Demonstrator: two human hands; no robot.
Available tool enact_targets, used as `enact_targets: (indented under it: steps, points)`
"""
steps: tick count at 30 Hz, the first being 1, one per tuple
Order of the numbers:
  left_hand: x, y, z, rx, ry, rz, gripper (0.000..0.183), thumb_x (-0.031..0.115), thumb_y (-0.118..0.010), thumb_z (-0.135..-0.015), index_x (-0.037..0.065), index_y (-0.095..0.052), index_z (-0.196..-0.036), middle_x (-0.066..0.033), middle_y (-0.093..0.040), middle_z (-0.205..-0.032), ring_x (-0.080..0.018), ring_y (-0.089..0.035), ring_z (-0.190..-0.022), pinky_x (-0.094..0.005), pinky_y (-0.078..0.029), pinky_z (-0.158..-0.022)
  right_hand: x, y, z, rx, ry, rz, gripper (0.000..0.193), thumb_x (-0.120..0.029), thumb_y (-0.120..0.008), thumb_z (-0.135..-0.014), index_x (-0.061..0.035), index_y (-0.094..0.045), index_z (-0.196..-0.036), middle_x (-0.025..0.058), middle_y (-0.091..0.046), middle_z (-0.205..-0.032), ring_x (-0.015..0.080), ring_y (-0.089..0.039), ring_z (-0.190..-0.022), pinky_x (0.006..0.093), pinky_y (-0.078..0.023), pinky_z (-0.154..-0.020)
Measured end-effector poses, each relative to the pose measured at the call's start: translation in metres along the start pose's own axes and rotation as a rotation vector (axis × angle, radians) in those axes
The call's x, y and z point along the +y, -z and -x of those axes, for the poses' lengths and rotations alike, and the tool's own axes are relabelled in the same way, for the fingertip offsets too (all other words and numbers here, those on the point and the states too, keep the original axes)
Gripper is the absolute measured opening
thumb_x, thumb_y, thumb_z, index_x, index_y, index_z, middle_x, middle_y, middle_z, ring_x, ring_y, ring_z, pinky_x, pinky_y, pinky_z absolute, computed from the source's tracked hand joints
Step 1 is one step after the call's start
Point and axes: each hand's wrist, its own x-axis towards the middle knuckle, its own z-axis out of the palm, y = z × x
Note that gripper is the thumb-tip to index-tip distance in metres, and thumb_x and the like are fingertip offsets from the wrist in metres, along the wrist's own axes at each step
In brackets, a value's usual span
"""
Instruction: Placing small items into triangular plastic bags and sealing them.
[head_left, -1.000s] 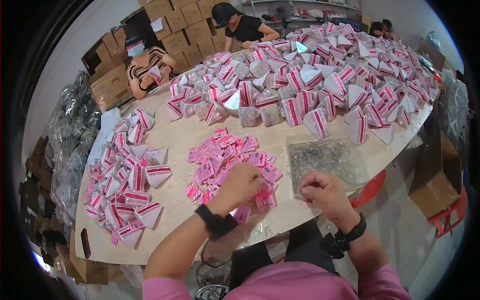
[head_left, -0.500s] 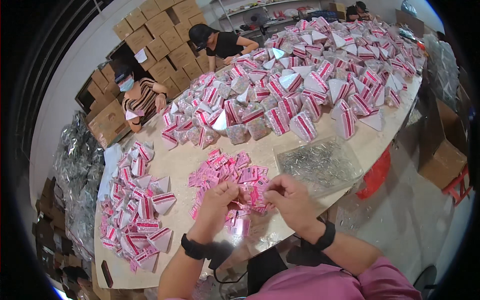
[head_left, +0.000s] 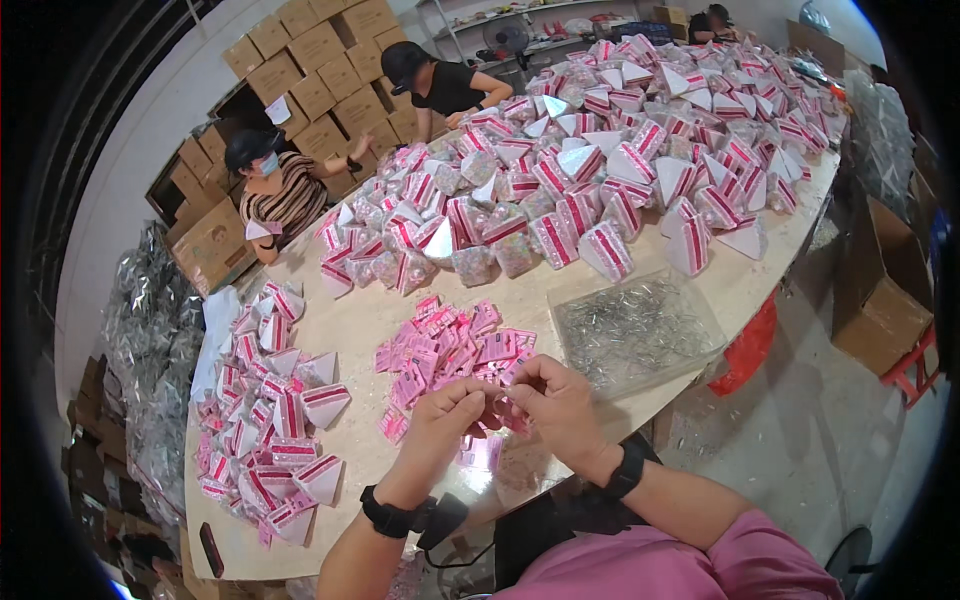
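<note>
My left hand is closed in a pinch over the near part of a loose heap of pink printed cards. Right beside it, fingertips almost meeting, my right hand pinches too. Whatever small thing sits between the fingers is too small and covered to name. A pink card lies flat on the table below the hands. To the right of my right hand stands a clear shallow plastic box holding many thin silvery metal pieces.
A large mound of wedge-shaped packs with pink bands covers the table's far side. More such packs lie at left, with a dark phone near them. Co-workers sit across the table. Cartons are stacked behind; an open carton stands right.
My hands have come closer together, the right one moving left. The co-worker in the striped top has turned and stretched an arm toward the mound.
</note>
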Motion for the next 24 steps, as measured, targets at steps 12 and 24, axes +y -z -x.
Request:
enact_targets:
  steps: [12, 24]
  points:
    - [-0.013, 0.005, 0.007, 0.081, 0.014, 0.172, 0.014, 0.005, -0.061, -0.084, 0.003, -0.056, -0.097, -0.0040, -0.061, -0.081, -0.0109, -0.057, -0.069, -0.0233, -0.046, -0.063, 0.008, -0.007, 0.001, -0.029, 0.136, 0.105, 0.009, -0.005, -0.062, -0.081, -0.0013, -0.056, -0.086, 0.0009, -0.056, -0.074, 0.0066, -0.050, -0.067, 0.0230, -0.043, -0.061]
    - [-0.008, -0.010, 0.014, 0.409, -0.282, -0.363, 0.009, 0.005, -0.062, -0.084, 0.001, -0.058, -0.090, -0.0026, -0.059, -0.077, -0.0099, -0.055, -0.064, -0.0227, -0.045, -0.057, 0.016, -0.012, 0.005, 0.022, 0.118, 0.253, 0.007, -0.005, -0.061, -0.083, -0.0010, -0.057, -0.087, 0.0001, -0.058, -0.074, 0.0051, -0.052, -0.065, 0.0202, -0.043, -0.057]
